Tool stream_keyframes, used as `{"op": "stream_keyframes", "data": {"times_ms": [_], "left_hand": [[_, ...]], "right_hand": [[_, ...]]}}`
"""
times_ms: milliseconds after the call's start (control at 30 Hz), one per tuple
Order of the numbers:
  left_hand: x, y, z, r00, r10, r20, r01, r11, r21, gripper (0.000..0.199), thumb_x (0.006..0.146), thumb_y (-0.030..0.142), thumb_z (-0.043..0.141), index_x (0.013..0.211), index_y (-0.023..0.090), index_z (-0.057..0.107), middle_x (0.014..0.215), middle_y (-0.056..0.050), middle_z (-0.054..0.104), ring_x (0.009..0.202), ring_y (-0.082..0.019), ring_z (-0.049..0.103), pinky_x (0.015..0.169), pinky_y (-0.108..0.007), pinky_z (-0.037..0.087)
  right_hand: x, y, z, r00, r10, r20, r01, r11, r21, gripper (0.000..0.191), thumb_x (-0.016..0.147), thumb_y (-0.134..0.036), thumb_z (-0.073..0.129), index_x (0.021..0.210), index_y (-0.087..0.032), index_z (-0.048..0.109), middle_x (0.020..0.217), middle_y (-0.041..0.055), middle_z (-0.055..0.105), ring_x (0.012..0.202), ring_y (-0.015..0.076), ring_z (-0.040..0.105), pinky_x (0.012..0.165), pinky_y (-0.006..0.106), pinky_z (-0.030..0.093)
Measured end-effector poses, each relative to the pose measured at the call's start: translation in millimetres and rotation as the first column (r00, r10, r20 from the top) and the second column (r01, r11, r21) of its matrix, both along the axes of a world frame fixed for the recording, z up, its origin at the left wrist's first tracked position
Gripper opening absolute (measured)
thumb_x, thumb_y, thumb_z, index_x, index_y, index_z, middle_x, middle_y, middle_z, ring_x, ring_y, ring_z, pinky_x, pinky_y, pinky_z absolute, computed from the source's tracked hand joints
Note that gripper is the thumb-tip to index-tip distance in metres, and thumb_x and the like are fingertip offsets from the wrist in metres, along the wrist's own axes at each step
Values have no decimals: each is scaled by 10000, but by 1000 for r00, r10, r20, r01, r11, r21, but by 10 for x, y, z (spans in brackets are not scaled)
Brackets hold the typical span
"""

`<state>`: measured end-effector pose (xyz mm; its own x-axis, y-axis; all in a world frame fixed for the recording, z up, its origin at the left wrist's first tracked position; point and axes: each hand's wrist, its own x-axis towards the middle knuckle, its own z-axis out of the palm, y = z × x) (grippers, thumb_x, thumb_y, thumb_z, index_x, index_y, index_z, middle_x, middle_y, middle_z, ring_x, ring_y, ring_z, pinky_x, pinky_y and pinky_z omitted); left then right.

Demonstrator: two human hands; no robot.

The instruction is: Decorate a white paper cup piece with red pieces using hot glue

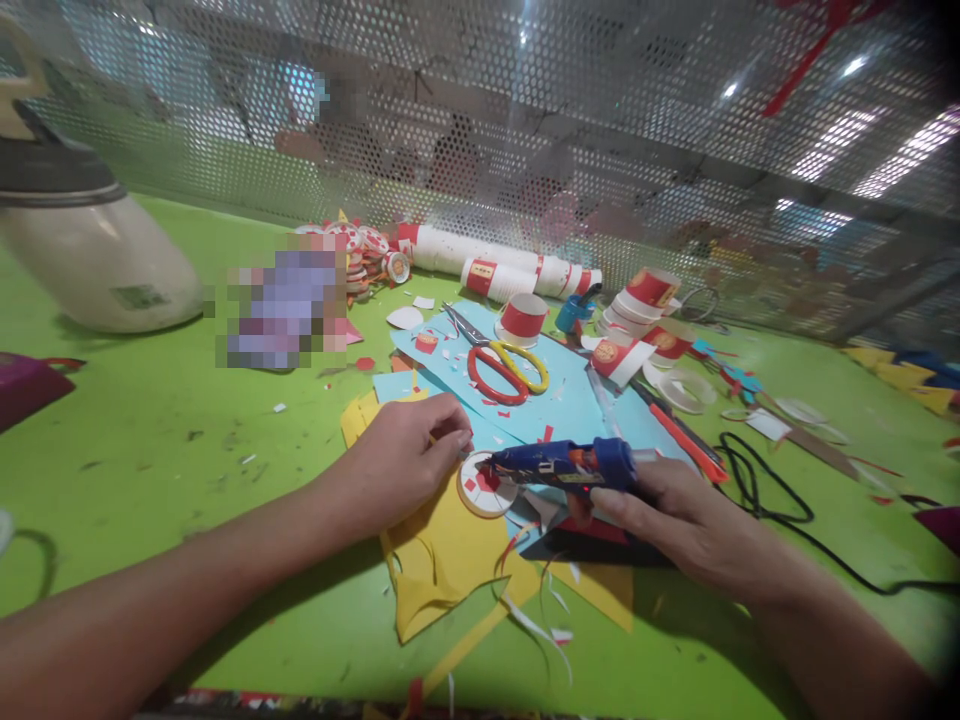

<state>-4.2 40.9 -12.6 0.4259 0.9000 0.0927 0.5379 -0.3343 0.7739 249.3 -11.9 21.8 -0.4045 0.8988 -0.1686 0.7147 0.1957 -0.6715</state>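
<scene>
My right hand [667,510] is wrapped around a dark blue hot glue gun [555,463], its nozzle pointing left. The nozzle tip is over a white paper disc [486,500] with red patches; whether it touches is unclear. Beside the disc's upper left edge, my left hand [409,450] is closed with fingertips pinched together. Something small and reddish may be between them, but I cannot make it out. Yellow paper [442,560] lies beneath the disc. Behind it, scissors [502,370] with one red and one yellow handle lie on light blue paper [431,345].
Red-and-white paper cups [523,318] stand behind, near a long cup stack [480,250]. A red utility knife [686,440] and black cord [757,490] lie right. A large pale container [97,250] stands left on the green table [225,440]. Perforated metal [450,120] rises behind.
</scene>
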Motion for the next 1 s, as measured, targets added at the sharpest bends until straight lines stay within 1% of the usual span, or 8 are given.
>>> {"op": "stream_keyframes", "data": {"times_ms": [300,467,567,633,767,800,867,1000], "left_hand": [[-5,-8,25,1000,13,12,-13,1000,10,182,856,252,499,774,160,632,731,-26,653,658,-153,555,609,-289,391],[-10,-7,29,998,38,54,-39,999,28,164,837,240,530,748,160,641,716,-19,661,638,-144,558,603,-280,399],[-7,-4,38,996,63,55,-65,997,34,162,821,237,551,730,160,661,710,-22,675,631,-147,567,610,-284,407],[-3,-4,47,996,78,49,-79,997,21,167,815,238,555,728,159,675,713,-27,687,629,-152,575,616,-290,412],[6,-6,53,995,79,61,-79,997,7,188,820,245,546,743,161,694,762,-42,709,676,-171,602,643,-304,424],[8,-6,52,995,74,67,-75,997,8,192,822,252,544,750,163,698,776,-45,713,693,-176,608,653,-307,427],[10,-5,50,995,68,77,-69,998,11,202,827,271,544,765,168,706,791,-47,719,716,-184,615,668,-314,430],[4,-3,44,994,69,87,-71,997,23,222,828,308,547,776,177,719,809,-51,730,736,-195,625,682,-322,436]], "right_hand": [[50,-10,59,1000,-4,-10,5,991,130,435,912,-532,462,739,-174,637,671,6,557,611,137,484,542,237,396],[137,-32,64,993,-13,-120,35,982,186,309,901,-459,528,830,-200,680,704,4,595,610,134,501,542,235,407],[245,-27,47,993,-16,-118,46,964,261,216,893,-403,557,833,-219,651,738,16,624,670,165,555,551,245,421],[309,4,23,995,-61,-76,85,921,379,148,878,-366,586,918,-235,640,764,17,636,695,179,572,578,260,433],[376,147,-87,972,-219,90,123,792,599,264,834,-305,624,1072,-192,609,955,74,651,823,223,596,724,336,461],[390,192,-126,960,-241,145,103,780,617,288,822,-269,614,1090,-164,606,996,100,645,877,244,598,767,364,464],[420,276,-210,927,-269,262,56,789,611,324,803,-214,582,1112,-119,608,1020,137,628,935,277,587,822,418,461],[470,373,-335,900,-258,350,8,815,579,316,797,-201,583,1088,-91,636,1003,158,612,966,307,561,847,464,466]]}}
